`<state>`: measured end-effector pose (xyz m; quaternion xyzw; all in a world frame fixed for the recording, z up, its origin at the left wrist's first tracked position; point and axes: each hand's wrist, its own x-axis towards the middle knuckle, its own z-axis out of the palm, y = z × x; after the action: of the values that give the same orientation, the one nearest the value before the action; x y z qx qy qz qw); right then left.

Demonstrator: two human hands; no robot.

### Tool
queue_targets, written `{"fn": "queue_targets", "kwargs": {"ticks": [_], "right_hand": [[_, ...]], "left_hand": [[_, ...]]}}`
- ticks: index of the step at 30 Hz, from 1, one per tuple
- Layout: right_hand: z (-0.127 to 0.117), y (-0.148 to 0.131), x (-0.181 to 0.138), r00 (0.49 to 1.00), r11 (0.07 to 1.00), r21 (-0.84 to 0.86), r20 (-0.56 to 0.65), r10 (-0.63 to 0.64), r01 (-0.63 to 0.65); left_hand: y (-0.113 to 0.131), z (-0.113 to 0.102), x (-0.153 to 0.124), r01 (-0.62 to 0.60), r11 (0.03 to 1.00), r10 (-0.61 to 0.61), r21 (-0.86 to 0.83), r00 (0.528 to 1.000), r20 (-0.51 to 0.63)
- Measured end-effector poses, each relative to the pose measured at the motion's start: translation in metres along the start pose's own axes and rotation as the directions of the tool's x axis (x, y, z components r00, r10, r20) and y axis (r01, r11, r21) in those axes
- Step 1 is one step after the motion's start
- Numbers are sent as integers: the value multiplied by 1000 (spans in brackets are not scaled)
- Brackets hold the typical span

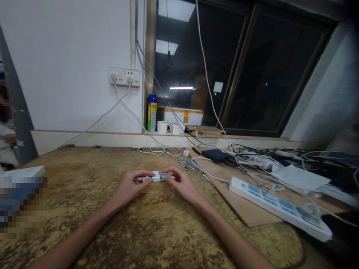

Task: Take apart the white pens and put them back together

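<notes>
Both of my hands meet at the middle of a mottled brown table (pixel 84 194). Between them lies a small bundle of grey and white pens (pixel 156 176), held level just above the tabletop. My left hand (pixel 129 186) pinches the bundle's left end with its fingers closed. My right hand (pixel 179 183) grips the right end, fingers curled round it. Part of the bundle is hidden behind my fingers.
A white power strip (pixel 276 207) lies on a wooden board (pixel 246 213) at the right, amid tangled cables (pixel 252 157) and a dark adapter (pixel 215 155). On the window sill stand a spray can (pixel 152 113) and a white mug (pixel 162 127). A white box (pixel 24 172) sits at the left edge.
</notes>
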<state>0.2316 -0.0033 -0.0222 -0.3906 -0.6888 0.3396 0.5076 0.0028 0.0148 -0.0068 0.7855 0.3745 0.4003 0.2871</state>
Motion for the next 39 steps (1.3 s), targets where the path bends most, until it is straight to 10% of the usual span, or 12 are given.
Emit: {"fn": "queue_targets", "kwargs": {"ticks": [39], "right_hand": [[1,-1,-2,996,1000,10,86,-12,11]], "left_hand": [[2,2,-1,-65,997,65,-37,998,0]]}}
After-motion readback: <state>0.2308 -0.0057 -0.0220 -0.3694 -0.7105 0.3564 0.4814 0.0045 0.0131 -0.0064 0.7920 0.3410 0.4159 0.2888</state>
